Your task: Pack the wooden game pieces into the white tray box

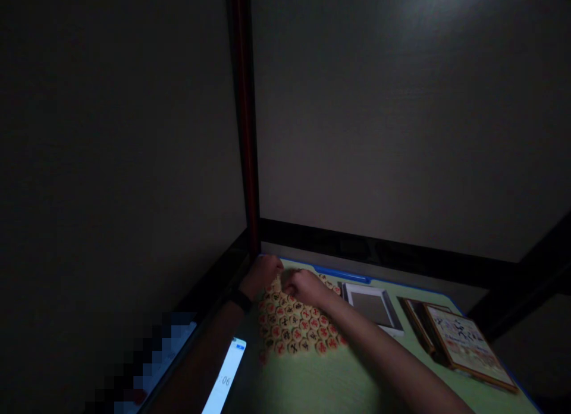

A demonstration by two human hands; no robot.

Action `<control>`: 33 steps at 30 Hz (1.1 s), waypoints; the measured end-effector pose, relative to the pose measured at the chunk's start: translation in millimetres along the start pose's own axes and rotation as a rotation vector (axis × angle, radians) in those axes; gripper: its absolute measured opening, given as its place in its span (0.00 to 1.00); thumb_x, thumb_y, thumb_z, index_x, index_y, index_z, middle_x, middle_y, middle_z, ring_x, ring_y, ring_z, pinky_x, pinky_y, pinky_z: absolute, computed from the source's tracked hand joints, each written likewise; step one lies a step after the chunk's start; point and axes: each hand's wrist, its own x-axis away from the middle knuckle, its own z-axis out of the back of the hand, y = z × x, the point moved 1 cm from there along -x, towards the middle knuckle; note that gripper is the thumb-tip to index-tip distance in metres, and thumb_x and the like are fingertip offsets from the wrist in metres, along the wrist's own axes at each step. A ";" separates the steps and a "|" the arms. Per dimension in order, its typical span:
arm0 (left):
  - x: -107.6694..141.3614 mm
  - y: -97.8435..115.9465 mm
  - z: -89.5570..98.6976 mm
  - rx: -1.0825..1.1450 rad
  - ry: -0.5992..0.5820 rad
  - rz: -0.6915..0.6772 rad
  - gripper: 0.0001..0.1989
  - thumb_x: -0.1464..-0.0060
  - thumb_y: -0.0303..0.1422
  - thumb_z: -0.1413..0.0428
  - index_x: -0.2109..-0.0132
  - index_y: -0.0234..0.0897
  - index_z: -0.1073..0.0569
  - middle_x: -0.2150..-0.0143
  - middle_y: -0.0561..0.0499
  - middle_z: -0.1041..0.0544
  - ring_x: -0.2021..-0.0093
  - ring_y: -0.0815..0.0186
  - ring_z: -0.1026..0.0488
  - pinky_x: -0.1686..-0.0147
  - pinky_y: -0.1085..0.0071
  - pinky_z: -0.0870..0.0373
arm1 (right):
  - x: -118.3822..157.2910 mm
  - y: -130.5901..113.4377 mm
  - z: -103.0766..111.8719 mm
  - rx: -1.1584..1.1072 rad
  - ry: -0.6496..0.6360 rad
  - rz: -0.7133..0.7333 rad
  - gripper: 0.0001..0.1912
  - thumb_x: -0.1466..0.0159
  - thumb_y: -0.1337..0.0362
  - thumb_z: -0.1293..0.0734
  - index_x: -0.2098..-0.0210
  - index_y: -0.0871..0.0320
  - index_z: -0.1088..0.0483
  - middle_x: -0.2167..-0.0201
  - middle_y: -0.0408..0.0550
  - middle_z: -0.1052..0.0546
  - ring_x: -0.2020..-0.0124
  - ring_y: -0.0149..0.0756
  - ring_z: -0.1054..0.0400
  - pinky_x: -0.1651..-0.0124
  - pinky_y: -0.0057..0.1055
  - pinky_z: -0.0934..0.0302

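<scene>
Round xiangqi pieces [294,322] with red and black characters lie close together in rows on a pale green table [312,381]. At the far left of these rows is my left hand [266,272], its fingers curled at the upper edge of the pieces; a dark band circles the wrist. My right hand [304,286] is just to its right, bent down over the pieces with its fingers drawn together. Whatever its fingertips touch is too small and dark to make out. A few more pieces [330,283] sit beyond my right hand.
Right of the pieces lies an open white box [372,307]. Farther right are wooden-edged boxes with a printed lid [466,342]. A lit phone [225,375] is at the near left. A blue strip [341,275] runs along the back edge, near dark walls.
</scene>
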 end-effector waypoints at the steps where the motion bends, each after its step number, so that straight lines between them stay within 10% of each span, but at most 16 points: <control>1: 1.2 -3.5 1.6 -0.010 0.000 0.000 0.13 0.47 0.28 0.47 0.60 0.34 0.19 0.62 0.44 0.18 0.59 0.62 0.25 0.56 0.71 0.33 | -2.3 -3.5 0.0 0.021 -0.020 -0.004 0.10 0.40 0.67 0.35 0.64 0.54 0.21 0.62 0.50 0.19 0.59 0.41 0.25 0.59 0.29 0.39; 33: 18.5 -36.2 -18.6 -0.014 0.050 0.039 0.16 0.52 0.26 0.43 0.54 0.32 0.22 0.53 0.42 0.23 0.52 0.58 0.27 0.49 0.67 0.32 | 11.0 -7.4 -15.3 0.120 0.006 0.155 0.13 0.42 0.75 0.38 0.65 0.58 0.23 0.61 0.53 0.20 0.58 0.41 0.27 0.56 0.29 0.38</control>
